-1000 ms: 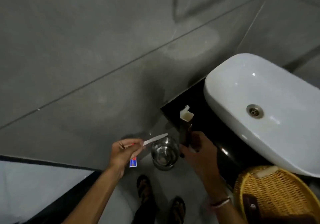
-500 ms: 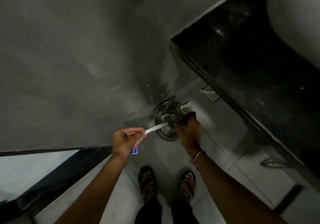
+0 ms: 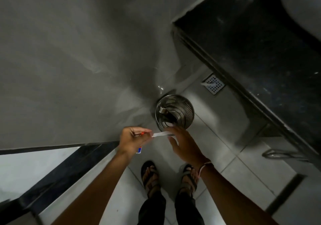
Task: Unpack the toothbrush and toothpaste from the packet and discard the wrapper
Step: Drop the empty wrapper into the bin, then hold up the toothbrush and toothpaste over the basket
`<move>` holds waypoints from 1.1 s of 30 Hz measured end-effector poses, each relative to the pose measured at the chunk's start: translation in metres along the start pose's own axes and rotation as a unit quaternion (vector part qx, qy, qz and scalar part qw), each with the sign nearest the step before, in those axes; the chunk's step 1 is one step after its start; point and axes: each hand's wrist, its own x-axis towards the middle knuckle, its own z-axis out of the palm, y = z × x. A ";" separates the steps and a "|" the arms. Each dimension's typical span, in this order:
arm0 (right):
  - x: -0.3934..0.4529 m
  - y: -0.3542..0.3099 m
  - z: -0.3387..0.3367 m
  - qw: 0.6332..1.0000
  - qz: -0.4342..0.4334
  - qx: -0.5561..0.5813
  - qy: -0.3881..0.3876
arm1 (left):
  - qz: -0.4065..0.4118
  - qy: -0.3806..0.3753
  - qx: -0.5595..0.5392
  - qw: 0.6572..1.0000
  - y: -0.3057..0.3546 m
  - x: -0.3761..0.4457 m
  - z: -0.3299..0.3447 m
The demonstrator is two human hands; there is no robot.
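Observation:
My left hand (image 3: 132, 140) is closed around a white toothbrush (image 3: 160, 134), whose free end points right, and a small red, white and blue toothpaste tube (image 3: 139, 150) that sticks out below the fist. My right hand (image 3: 184, 144) is open with fingers spread, just right of the toothbrush tip and just below the bin. A round steel waste bin (image 3: 188, 109) stands on the floor by the wall. Inside it lies the dark packet box (image 3: 171, 116) with a pale flap.
A black counter (image 3: 260, 42) with a white basin (image 3: 302, 3) fills the upper right. Below it are a square floor drain (image 3: 214, 84) and a metal pipe (image 3: 281, 154). My sandalled feet (image 3: 150, 174) stand on pale floor tiles. A grey wall spans the left.
My right hand held the packet box over the bin; it has let go and pulled back empty, and the box now lies in the bin. The view tilted down toward the floor.

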 end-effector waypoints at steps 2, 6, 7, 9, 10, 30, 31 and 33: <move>-0.009 -0.019 -0.014 0.999 -0.017 -0.039 -0.018 | -0.002 -0.022 -0.002 1.000 0.019 -0.012 -0.004; -0.033 -0.058 -0.056 0.997 -0.022 -0.079 0.002 | -0.019 -0.029 -0.066 0.997 0.073 -0.039 -0.009; -0.040 -0.068 -0.068 0.997 -0.007 -0.070 0.017 | -0.019 -0.026 -0.084 0.996 0.090 -0.047 -0.012; -0.055 -0.088 -0.090 0.997 0.022 -0.061 0.052 | -0.007 -0.018 -0.107 0.994 0.125 -0.059 -0.020; -0.061 -0.096 -0.096 0.995 0.033 -0.067 0.073 | -0.003 -0.015 -0.123 0.992 0.140 -0.063 -0.024; -0.189 -0.207 -0.287 0.771 0.056 0.291 0.563 | 0.306 -0.312 0.134 0.889 0.380 -0.184 0.131; -0.200 -0.200 -0.293 0.753 0.062 0.296 0.584 | 0.305 -0.325 0.144 0.884 0.379 -0.190 0.148; -0.221 -0.186 -0.302 0.712 0.084 0.320 0.619 | 0.293 -0.355 0.170 0.871 0.376 -0.200 0.181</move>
